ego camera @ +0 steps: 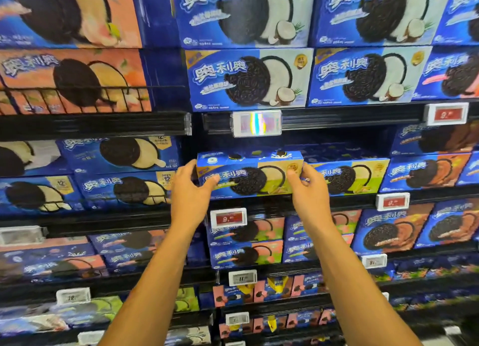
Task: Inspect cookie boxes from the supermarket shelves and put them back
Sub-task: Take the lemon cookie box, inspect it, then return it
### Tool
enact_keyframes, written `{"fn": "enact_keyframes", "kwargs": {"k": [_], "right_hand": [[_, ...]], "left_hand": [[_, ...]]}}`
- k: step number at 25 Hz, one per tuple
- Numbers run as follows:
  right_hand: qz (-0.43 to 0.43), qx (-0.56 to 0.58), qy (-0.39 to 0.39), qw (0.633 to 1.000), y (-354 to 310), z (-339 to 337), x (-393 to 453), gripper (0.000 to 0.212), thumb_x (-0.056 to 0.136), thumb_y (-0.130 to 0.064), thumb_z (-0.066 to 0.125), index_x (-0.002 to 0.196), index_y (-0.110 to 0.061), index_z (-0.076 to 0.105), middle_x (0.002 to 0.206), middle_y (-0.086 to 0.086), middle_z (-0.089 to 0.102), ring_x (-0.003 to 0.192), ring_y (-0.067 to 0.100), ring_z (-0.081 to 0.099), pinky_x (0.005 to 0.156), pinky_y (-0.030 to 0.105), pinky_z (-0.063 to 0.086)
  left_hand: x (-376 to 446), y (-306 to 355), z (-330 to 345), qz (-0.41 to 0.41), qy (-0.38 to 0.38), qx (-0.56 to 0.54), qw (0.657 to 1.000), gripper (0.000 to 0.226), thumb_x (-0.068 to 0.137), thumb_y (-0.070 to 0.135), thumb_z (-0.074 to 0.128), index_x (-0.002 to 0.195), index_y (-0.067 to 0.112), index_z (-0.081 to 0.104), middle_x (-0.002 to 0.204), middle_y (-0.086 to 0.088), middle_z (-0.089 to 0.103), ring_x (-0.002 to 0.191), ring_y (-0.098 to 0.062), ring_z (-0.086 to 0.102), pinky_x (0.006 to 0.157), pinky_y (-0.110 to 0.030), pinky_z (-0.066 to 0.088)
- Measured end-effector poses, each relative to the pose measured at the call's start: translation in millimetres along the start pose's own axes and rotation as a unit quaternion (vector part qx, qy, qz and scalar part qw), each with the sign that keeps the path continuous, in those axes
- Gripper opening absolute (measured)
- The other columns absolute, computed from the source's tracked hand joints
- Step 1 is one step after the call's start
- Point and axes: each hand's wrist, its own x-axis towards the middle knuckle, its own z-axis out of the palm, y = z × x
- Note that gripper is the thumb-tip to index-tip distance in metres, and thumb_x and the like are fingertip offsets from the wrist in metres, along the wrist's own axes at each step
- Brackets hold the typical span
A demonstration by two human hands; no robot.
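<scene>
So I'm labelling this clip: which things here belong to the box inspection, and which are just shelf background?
In the job:
blue-and-green cookie box
left hand, gripping its left end
right hand, gripping its right end

Background:
coconut cookie boxes above
red price tag below
wire shelf guard

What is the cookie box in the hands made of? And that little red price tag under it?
The cookie box, gripped at both ends by the left hand and right hand, looks like thin printed cardboard: sharp folded edges, flat faces, slightly glossy print. The red price tag seems to be a small screen in a white, likely plastic, frame clipped to the shelf edge.
</scene>
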Motion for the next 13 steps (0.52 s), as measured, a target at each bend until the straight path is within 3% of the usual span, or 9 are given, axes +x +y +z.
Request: {"fn": "enact_keyframes", "kwargs": {"k": [3, 6, 8, 10, 13], "right_hand": [[0.005, -0.012, 0.030, 0.999, -2.1, 4.4, -1.7, 0.021, 0.101, -0.028, 0.052, 0.081, -0.023, 0.054, 0.089, 0.008, 0.058, 0.073, 0.020, 0.047, 0.069, 0.038, 0.041], [0.038, -0.024, 0.063, 0.997, -0.5, 12.1, -8.1, 0.010, 0.100, -0.041, 0.054, 0.097, -0.050, 0.057, 0.090, -0.023, 0.063, 0.083, 0.006, 0.061, 0.072, 0.028, 0.048], [0.057, -0.031, 0.061, 0.996, 4.7, 15.7, -11.8, 0.009, 0.100, -0.043, 0.054, 0.107, -0.039, 0.058, 0.103, -0.015, 0.062, 0.094, 0.013, 0.063, 0.079, 0.035, 0.049], [0.060, -0.046, 0.044, 0.996, 11.6, 18.5, -12.4, 0.009, 0.101, -0.034, 0.053, 0.096, -0.026, 0.056, 0.107, 0.000, 0.057, 0.090, 0.027, 0.062, 0.081, 0.045, 0.050], [0.083, -0.046, 0.021, 0.995, 10.9, 22.5, -11.9, 0.010, 0.095, -0.019, 0.055, 0.101, -0.019, 0.046, 0.112, 0.003, 0.049, 0.085, 0.028, 0.054, 0.079, 0.038, 0.044]], "left_hand": [[10.0, 1.8, 3.3, 0.024, 0.006, 0.031, 0.999, 0.065, 0.090, 0.026, 0.072, 0.147, 0.014, 0.043, 0.136, -0.007, 0.053, 0.126, -0.026, 0.053, 0.105, -0.043, 0.044], [10.8, -7.3, 2.8, 0.027, -0.012, 0.085, 0.996, 0.072, 0.091, 0.030, 0.070, 0.152, 0.026, 0.032, 0.143, -0.005, 0.049, 0.129, -0.025, 0.048, 0.101, -0.038, 0.042], [5.5, -13.3, 3.1, 0.048, -0.017, 0.134, 0.990, 0.065, 0.093, 0.033, 0.067, 0.150, 0.025, 0.037, 0.135, -0.006, 0.054, 0.124, -0.027, 0.051, 0.093, -0.033, 0.038], [3.6, -18.0, 4.7, 0.065, -0.011, 0.174, 0.983, 0.060, 0.093, 0.036, 0.065, 0.147, 0.021, 0.043, 0.127, -0.008, 0.059, 0.118, -0.030, 0.054, 0.095, -0.041, 0.043], [3.6, -20.8, 5.1, 0.063, -0.005, 0.184, 0.981, 0.060, 0.093, 0.037, 0.064, 0.147, 0.019, 0.043, 0.126, -0.009, 0.061, 0.118, -0.031, 0.054, 0.100, -0.052, 0.043]]}}
